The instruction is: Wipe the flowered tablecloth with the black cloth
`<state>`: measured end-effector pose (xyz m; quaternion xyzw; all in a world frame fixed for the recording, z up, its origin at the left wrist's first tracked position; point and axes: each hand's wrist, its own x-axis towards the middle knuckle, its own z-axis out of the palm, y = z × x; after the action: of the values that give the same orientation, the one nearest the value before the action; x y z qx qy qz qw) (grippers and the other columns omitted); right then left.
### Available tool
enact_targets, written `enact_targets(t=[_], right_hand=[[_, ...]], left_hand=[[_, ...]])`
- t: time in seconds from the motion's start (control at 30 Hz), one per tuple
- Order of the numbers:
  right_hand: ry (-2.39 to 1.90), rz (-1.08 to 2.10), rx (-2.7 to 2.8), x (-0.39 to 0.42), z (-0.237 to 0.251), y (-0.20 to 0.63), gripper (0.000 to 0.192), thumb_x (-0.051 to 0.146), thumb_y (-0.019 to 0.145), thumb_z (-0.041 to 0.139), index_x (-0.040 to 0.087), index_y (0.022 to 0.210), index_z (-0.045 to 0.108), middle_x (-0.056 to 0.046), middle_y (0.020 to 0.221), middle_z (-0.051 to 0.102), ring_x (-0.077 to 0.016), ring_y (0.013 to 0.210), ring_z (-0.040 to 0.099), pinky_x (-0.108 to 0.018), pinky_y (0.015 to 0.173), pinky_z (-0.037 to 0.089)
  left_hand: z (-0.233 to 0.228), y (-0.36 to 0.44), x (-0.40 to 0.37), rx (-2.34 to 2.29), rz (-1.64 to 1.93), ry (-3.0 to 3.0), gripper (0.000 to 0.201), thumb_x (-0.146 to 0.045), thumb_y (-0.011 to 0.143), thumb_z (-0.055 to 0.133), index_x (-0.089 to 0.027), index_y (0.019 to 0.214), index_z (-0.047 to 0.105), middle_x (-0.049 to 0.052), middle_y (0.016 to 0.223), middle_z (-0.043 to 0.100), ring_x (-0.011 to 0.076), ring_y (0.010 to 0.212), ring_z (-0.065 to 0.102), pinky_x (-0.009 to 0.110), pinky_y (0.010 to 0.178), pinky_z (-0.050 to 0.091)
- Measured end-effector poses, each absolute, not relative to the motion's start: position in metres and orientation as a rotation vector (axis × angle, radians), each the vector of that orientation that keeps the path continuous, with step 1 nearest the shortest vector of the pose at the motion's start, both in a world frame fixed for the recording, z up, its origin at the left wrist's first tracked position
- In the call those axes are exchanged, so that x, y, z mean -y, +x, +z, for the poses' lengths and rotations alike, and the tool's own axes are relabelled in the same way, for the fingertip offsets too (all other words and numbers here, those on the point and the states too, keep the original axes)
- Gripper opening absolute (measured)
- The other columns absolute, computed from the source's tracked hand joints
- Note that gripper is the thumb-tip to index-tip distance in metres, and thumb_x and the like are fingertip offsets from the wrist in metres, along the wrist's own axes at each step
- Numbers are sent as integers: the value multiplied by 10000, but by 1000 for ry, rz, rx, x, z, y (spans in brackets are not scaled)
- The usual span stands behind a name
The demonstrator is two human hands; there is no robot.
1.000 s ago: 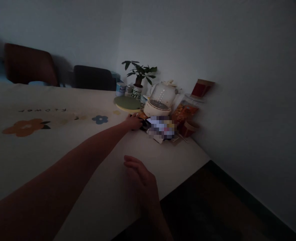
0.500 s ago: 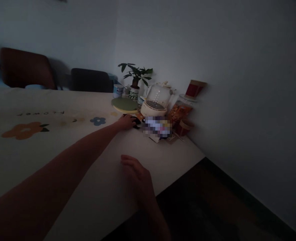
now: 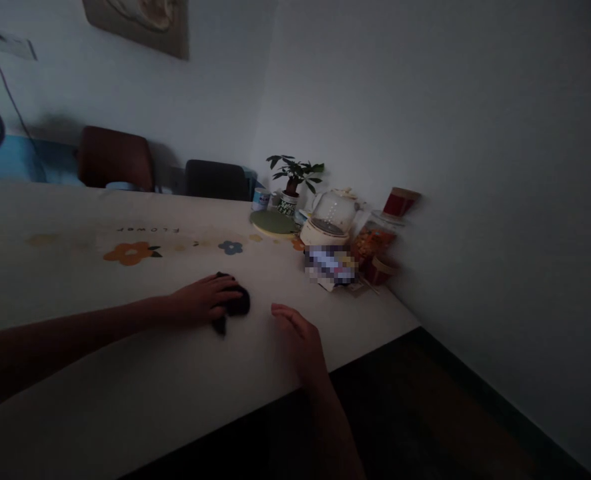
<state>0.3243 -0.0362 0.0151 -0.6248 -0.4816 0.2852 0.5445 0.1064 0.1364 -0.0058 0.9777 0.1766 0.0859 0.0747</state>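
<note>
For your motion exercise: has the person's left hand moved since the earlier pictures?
Yes. The left hand, on a small dark object, has drawn back from the glass kettle towards the table's near edge.

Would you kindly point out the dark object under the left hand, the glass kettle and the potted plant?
dark object (image 3: 236, 308), head view, its exposed right part.
glass kettle (image 3: 332, 215), head view, its clear body.
potted plant (image 3: 295, 171), head view, its leaves.
</note>
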Motion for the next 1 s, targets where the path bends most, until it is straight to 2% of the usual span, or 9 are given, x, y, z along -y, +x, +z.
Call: enact_targets(t=[0.17,0.33,0.53,0.67,0.77,1.0], right_hand=[[-1504,663,1173,35,13,323,309,488,785,627,223,868,763,-88,1140,742,-256,1085,670,-425,977,504],[-1520,639,1204,36,14,322,293,478,789,626,232,863,766,-81,1122,748,-259,1080,672,-433,970,509],[-1527,646,1220,37,17,322,292,471,792,607,229,852,760,-84,1104,748,-258,1071,675,-428,967,507],[-1514,664,1216,37,16,322,286,470,793,609,232,861,752,-82,1120,743,-257,1086,670,-416,963,509],[-1524,661,1201,37,15,322,273,461,795,608,236,855,750,-81,1115,743,-256,1076,672,-413,947,519],[-1558,658,1255,38,9,326,317,499,825,577,247,887,760,-74,1150,738,-264,1152,647,-449,1031,477]], left_hand=[[-19,16,-89,-594,241,2958,661,-188,850,512,-373,1479,426,-1,1583,352,239,1485,294,503,1237,252],[-24,1,-75,-662,359,2997,593,-268,877,538,-378,1455,464,6,1577,364,261,1456,349,492,1218,302],[-16,54,-114,-716,368,3005,467,-322,943,492,-258,1404,527,101,1515,451,268,1417,391,459,1185,333],[-9,107,-161,-885,286,2942,453,-362,965,440,-230,1390,527,115,1492,471,252,1420,374,434,1184,306],[-5,148,-197,-1070,274,2872,466,-376,969,402,-204,1383,531,134,1495,458,272,1408,377,448,1182,286],[-5,217,-271,-1279,221,2769,491,-436,972,358,-253,1404,501,116,1478,466,281,1383,390,461,1164,281]])
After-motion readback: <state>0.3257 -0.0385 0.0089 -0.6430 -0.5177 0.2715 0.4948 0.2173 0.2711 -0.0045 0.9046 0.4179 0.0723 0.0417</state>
